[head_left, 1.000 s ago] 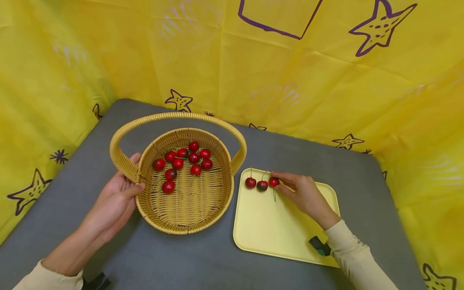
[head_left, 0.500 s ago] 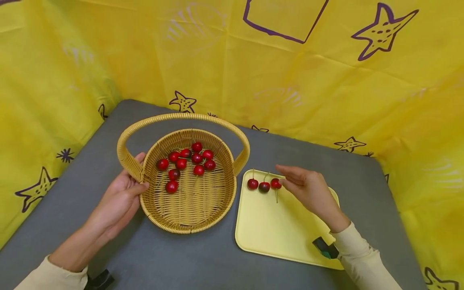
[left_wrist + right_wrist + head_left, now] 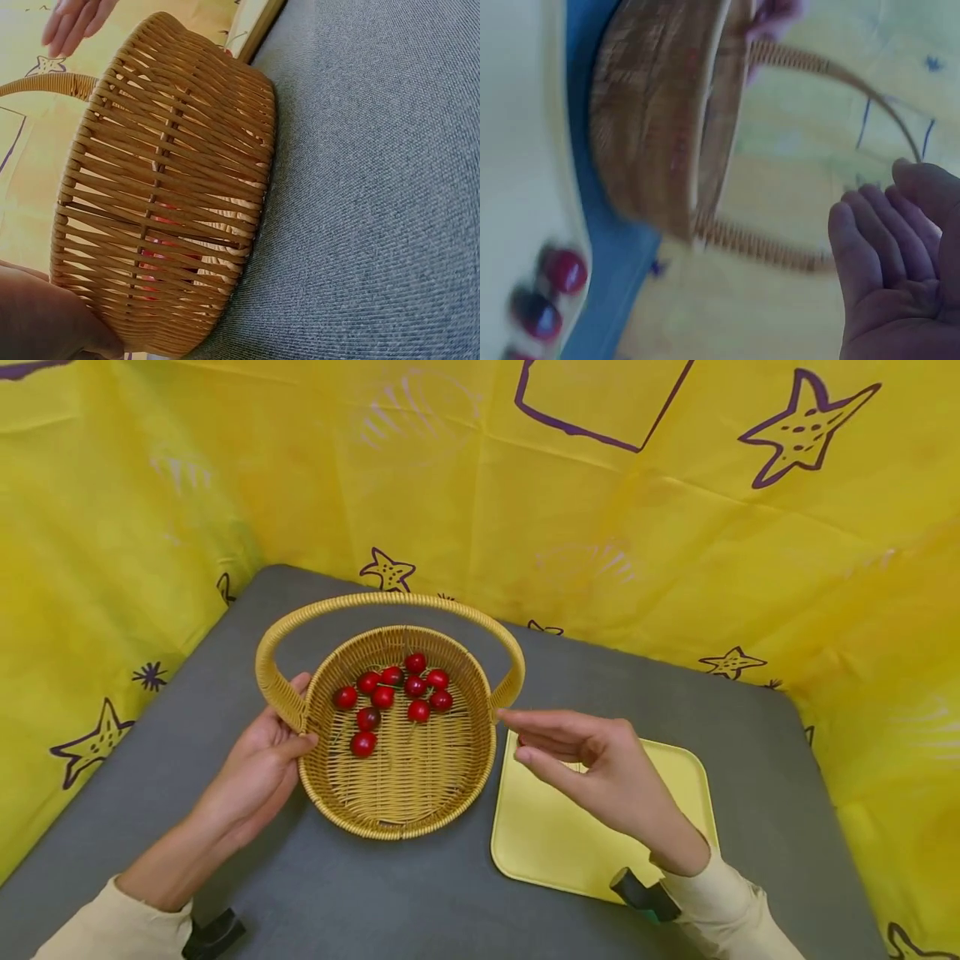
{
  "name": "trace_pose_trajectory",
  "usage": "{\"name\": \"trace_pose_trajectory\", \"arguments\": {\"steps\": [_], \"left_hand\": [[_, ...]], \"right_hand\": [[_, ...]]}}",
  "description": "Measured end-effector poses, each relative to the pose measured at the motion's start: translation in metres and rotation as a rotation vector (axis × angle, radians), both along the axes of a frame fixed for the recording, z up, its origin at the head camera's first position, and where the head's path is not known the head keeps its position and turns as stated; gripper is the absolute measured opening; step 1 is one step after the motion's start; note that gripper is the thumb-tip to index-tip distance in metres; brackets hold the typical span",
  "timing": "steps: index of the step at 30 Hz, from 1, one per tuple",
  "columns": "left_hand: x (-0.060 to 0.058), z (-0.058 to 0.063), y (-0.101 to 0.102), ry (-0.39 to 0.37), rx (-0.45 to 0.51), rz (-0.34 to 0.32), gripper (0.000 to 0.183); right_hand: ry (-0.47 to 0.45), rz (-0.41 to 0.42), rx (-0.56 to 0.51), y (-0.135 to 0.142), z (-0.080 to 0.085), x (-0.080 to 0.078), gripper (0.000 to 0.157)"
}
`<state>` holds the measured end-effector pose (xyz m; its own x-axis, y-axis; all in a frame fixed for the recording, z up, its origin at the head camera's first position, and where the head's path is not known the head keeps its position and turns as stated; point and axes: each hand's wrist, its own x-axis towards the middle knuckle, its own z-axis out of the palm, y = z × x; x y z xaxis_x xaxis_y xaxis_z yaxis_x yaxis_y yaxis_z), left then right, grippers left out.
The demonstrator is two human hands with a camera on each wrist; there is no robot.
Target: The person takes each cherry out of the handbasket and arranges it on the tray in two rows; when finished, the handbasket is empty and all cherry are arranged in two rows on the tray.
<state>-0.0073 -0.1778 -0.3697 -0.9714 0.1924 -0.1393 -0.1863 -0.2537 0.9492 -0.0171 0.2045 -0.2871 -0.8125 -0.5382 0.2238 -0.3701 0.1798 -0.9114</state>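
A round wicker basket (image 3: 397, 810) with a tall arched handle (image 3: 390, 599) holds several red cherries (image 3: 382, 697), mostly toward its far side. My left hand (image 3: 258, 768) grips its left side where the handle meets the rim, thumb over the edge. Between the basket and the yellow tray (image 3: 555, 852), my right hand (image 3: 600, 764) hovers with its fingers extended and thumb apart, holding nothing. Its fingertips overlap the basket's right rim in the head view. Cherries (image 3: 565, 271) lie on the tray's far left, largely hidden behind that hand in the head view.
A grey cloth surface (image 3: 360, 902) lies under the basket and tray. Yellow fabric (image 3: 450, 485) printed with starfish rises behind and at both sides. Dark wrist devices (image 3: 645, 893) sit at both sleeves.
My right hand has let go of a cherry at the tray's far side, lifted, and moved left toward the basket. My left hand keeps its grip; the head view has shifted slightly.
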Motion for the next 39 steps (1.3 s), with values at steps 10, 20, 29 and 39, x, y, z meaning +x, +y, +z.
{"name": "trace_pose_trajectory", "arguments": {"steps": [10,20,29,39], "left_hand": [[0.000,-0.001,0.001,-0.009,0.003,-0.008,0.084],[0.000,0.001,0.004,-0.057,-0.019,-0.014,0.087],[0.001,0.002,-0.001,-0.076,-0.077,-0.070,0.079],[0.003,0.004,-0.003,-0.108,-0.085,-0.091,0.077]], "right_hand": [[-0.100,0.123,-0.027,-0.076,-0.025,-0.020,0.045],[-0.102,0.195,0.120,-0.123,-0.050,-0.043,0.043],[-0.112,0.219,0.252,-0.143,-0.070,-0.059,0.040],[-0.134,0.238,0.307,-0.150,-0.087,-0.065,0.037]]}}
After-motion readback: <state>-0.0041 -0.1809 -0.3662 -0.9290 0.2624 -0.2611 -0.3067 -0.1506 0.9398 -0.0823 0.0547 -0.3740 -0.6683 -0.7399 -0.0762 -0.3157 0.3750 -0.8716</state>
